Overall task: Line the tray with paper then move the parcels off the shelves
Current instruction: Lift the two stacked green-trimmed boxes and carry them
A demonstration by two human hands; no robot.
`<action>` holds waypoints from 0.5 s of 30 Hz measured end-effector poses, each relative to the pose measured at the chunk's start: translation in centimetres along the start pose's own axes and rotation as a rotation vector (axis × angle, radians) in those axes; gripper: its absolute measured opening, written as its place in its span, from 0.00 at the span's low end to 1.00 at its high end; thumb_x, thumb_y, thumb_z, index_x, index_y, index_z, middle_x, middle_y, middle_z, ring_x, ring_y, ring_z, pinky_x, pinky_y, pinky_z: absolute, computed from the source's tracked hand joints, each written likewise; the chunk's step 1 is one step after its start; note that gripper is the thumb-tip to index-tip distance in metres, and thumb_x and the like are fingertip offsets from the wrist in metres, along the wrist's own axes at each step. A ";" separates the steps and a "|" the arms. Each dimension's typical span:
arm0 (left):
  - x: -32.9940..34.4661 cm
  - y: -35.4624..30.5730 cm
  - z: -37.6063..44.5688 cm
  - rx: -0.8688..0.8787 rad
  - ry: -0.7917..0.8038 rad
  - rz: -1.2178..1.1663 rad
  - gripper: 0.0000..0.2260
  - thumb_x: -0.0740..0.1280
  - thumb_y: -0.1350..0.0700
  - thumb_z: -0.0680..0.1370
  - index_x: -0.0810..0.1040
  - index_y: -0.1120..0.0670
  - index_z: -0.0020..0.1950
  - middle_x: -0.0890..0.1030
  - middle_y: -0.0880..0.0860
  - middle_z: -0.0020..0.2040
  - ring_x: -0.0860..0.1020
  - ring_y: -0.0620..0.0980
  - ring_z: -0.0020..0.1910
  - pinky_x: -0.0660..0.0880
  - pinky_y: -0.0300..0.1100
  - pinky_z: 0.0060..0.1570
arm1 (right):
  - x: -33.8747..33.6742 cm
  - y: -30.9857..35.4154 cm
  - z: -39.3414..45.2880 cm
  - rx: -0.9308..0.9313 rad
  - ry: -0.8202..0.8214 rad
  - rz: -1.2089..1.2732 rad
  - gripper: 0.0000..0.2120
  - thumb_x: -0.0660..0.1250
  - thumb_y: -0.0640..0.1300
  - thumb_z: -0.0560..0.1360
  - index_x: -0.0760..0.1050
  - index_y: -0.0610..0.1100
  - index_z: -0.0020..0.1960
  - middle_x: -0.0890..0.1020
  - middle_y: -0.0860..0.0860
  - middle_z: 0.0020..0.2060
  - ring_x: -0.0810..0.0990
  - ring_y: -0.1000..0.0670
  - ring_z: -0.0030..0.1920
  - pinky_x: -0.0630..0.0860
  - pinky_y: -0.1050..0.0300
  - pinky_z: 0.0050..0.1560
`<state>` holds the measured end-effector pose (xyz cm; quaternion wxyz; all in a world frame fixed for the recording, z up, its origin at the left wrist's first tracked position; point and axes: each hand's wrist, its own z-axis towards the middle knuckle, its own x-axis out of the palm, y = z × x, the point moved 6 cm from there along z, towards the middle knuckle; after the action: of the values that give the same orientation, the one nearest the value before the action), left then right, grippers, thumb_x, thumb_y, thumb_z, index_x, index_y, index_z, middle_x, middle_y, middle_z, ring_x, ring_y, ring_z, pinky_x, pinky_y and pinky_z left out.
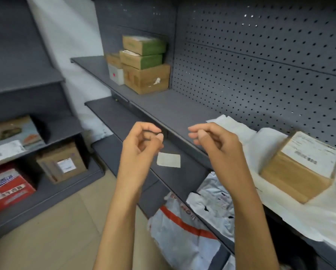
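My left hand hovers in front of the grey shelving with its fingers curled in and nothing in it. My right hand hovers beside it, fingers loosely bent, also holding nothing. To the right, white paper lies crumpled over the middle shelf. A brown cardboard parcel with a white label sits on the paper. At the far end of that shelf stands a stack of cardboard parcels. Grey and white plastic mailer bags lie on the lower shelf under my right forearm.
A small white slip lies on the lower shelf between my hands. A pegboard back wall rises behind the shelves. A second shelf unit on the left holds a brown box and a red and white box. The floor is tan.
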<state>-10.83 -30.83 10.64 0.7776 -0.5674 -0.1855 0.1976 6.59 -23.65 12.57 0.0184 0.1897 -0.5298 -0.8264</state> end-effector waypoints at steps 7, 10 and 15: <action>-8.8 1.6 5.2 0.029 -0.291 -0.014 0.07 0.68 0.60 0.80 0.74 0.51 0.45 0.77 0.48 0.39 0.81 0.41 0.39 0.75 0.31 0.43 | 8.9 0.0 6.9 -0.004 0.171 0.227 0.12 0.61 0.37 0.83 0.84 0.44 0.53 0.88 0.53 0.47 0.86 0.58 0.48 0.76 0.70 0.49; -10.1 2.9 9.0 0.021 -0.306 0.024 0.07 0.68 0.59 0.80 0.74 0.50 0.44 0.75 0.53 0.42 0.80 0.42 0.39 0.74 0.34 0.44 | 11.6 -1.1 10.5 0.023 0.188 0.261 0.13 0.61 0.38 0.83 0.84 0.46 0.52 0.88 0.54 0.46 0.86 0.58 0.48 0.77 0.69 0.50; -10.4 4.5 17.4 0.016 -0.284 0.064 0.05 0.69 0.59 0.79 0.74 0.53 0.45 0.76 0.52 0.42 0.80 0.45 0.41 0.73 0.36 0.44 | 14.0 -3.0 18.1 0.062 0.130 0.321 0.13 0.60 0.40 0.84 0.83 0.49 0.51 0.88 0.54 0.48 0.86 0.56 0.51 0.78 0.65 0.51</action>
<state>-29.04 -20.91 10.68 0.7414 -0.5329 -0.2740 0.3020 -11.89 -9.82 12.47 0.1785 0.1564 -0.5761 -0.7822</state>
